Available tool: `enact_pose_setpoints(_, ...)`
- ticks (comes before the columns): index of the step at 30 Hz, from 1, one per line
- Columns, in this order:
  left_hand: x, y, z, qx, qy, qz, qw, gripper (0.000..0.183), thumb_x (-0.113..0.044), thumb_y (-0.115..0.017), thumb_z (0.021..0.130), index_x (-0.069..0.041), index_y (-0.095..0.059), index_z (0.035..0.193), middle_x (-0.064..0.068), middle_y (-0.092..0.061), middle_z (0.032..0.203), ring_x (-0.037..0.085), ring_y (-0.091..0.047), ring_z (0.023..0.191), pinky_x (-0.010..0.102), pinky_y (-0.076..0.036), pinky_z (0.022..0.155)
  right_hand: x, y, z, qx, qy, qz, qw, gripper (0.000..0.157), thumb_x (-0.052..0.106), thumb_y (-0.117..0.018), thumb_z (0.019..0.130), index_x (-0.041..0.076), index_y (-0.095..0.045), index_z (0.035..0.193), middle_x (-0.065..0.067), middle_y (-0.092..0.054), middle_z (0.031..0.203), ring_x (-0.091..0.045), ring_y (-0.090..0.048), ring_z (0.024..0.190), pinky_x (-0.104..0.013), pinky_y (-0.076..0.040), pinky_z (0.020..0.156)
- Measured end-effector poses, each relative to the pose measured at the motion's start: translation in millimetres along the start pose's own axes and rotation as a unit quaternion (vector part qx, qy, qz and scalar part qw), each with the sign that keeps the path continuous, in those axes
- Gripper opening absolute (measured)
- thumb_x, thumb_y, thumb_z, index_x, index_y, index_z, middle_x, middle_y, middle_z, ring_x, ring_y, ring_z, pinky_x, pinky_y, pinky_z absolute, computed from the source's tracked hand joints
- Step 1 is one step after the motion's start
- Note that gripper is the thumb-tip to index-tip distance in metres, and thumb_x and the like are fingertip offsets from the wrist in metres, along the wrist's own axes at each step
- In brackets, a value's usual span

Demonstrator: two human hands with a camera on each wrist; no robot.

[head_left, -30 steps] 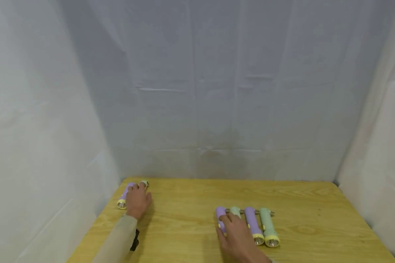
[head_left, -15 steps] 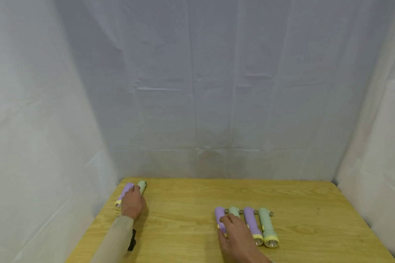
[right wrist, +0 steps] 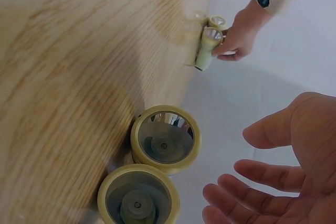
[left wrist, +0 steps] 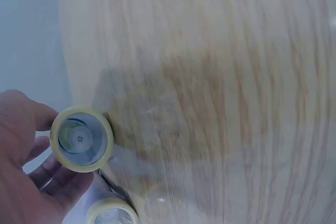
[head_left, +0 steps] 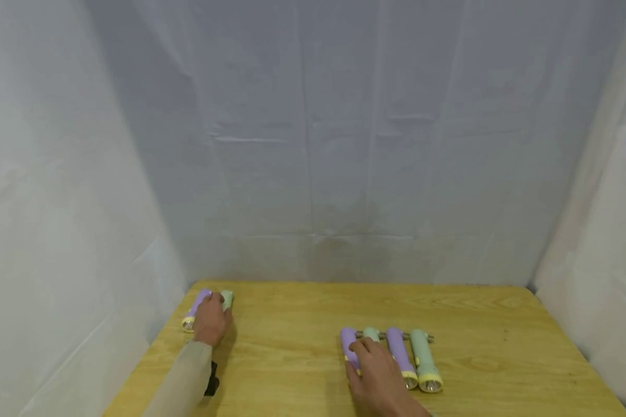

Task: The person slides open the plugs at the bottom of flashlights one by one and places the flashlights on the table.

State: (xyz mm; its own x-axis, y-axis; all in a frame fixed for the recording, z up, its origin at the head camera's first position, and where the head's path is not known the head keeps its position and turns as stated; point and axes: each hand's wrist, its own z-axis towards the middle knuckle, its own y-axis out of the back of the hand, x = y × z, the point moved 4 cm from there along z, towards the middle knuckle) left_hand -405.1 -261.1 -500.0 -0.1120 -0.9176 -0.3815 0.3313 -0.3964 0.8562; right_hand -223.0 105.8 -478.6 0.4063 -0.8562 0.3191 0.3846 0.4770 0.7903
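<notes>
At the table's far left corner my left hand [head_left: 212, 320] holds a pale green flashlight [head_left: 227, 299], thumb and fingers round its body near the lens [left wrist: 81, 139]. Close beside it lies a purple flashlight [head_left: 198, 304] with a yellow lens rim. My right hand [head_left: 379, 376] hovers with loosely bent fingers over the left end of a row of flashlights, holding nothing. That row runs purple [head_left: 348, 341], green [head_left: 371, 333], purple [head_left: 400, 353] and green [head_left: 423, 356], lenses toward me. The hand partly covers the two left ones.
Metal tips [head_left: 430, 338] stick out sideways from the row's far ends. The wooden table [head_left: 287, 336] stretches between the two groups. White sheeting [head_left: 57, 202] rises along its left, back and right edges.
My left hand has shifted slightly left and turned the green flashlight more in line with the purple one. The right hand stays nearly still above the row.
</notes>
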Motion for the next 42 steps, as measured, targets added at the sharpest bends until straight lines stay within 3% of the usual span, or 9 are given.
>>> enact_pose_setpoints(6, -0.2, 2.6, -3.6, 0.018, 0.031, -0.045, 0.9983, 0.041, -0.012, -0.056, 0.082, 0.012, -0.055, 0.116, 0.035, -0.059, 0.11, 0.048, -0.058, 0.1, 0.06, -0.05, 0.087, 1.1, 2.5, 1.8, 0.016, -0.015, 0.009, 1.0, 0.023, 0.017, -0.075, 0.089, 0.007, -0.07, 0.109, -0.004, -0.067, 0.102, -0.018, -0.066, 0.089, -0.033, -0.057, 0.073)
enact_pose_setpoints(13, -6.3, 6.8, -6.3, 0.044, 0.055, -0.056, 0.9959, 0.048, -0.014, -0.059, 0.078, 0.01, -0.051, 0.118, 0.035, -0.057, 0.112, 0.047, -0.056, 0.101, 0.057, -0.048, 0.087, 2.4, 4.8, 3.9, 0.003, -0.025, -0.005, 1.0, 0.023, 0.018, -0.076, 0.088, 0.008, -0.07, 0.108, -0.003, -0.067, 0.102, -0.018, -0.067, 0.089, -0.033, -0.057, 0.073)
enact_pose_setpoints(16, -9.1, 7.3, -4.2, 0.055, 0.056, -0.07, 0.9945, 0.054, -0.015, -0.06, 0.075, 0.011, -0.049, 0.121, 0.034, -0.059, 0.108, 0.042, -0.057, 0.094, 0.05, -0.05, 0.081, 2.5, 5.6, 5.4, 0.001, -0.031, -0.01, 0.999, 0.024, 0.019, -0.077, 0.087, 0.009, -0.07, 0.108, -0.004, -0.068, 0.104, -0.018, -0.067, 0.091, -0.035, -0.058, 0.075)
enact_pose_setpoints(22, -10.0, -0.3, -3.8, 0.122, 0.072, -0.108, 0.9839, 0.073, -0.014, -0.06, 0.076, 0.012, -0.038, 0.141, 0.029, -0.06, 0.108, 0.029, -0.056, 0.084, 0.032, -0.046, 0.068, 1.7, 6.4, 5.2, -0.003, -0.027, -0.001, 1.0, 0.023, 0.017, -0.077, 0.086, 0.009, -0.071, 0.106, -0.003, -0.068, 0.1, -0.017, -0.066, 0.086, -0.031, -0.056, 0.069)
enact_pose_setpoints(32, -19.6, 0.8, -9.2, 0.219, 0.099, -0.124, 0.9628, 0.084, -0.021, -0.064, 0.08, 0.008, -0.028, 0.151, 0.036, -0.054, 0.129, 0.036, -0.057, 0.102, 0.044, -0.052, 0.086, 3.4, 6.8, 6.5, -0.014, -0.021, 0.005, 1.0, 0.022, 0.018, -0.077, 0.087, 0.009, -0.07, 0.107, -0.001, -0.067, 0.099, -0.016, -0.065, 0.084, -0.028, -0.054, 0.065)
enact_pose_setpoints(42, -24.2, -4.3, -12.0, 0.23, 0.114, -0.146, 0.9553, 0.084, -0.021, -0.066, 0.08, 0.007, -0.03, 0.151, 0.036, -0.05, 0.136, 0.04, -0.055, 0.111, 0.047, -0.051, 0.091, 3.0, 2.3, 11.2, -0.008, -0.019, 0.009, 1.0, 0.021, 0.017, -0.076, 0.087, 0.01, -0.07, 0.107, -0.003, -0.069, 0.103, -0.018, -0.066, 0.087, -0.028, -0.054, 0.065)
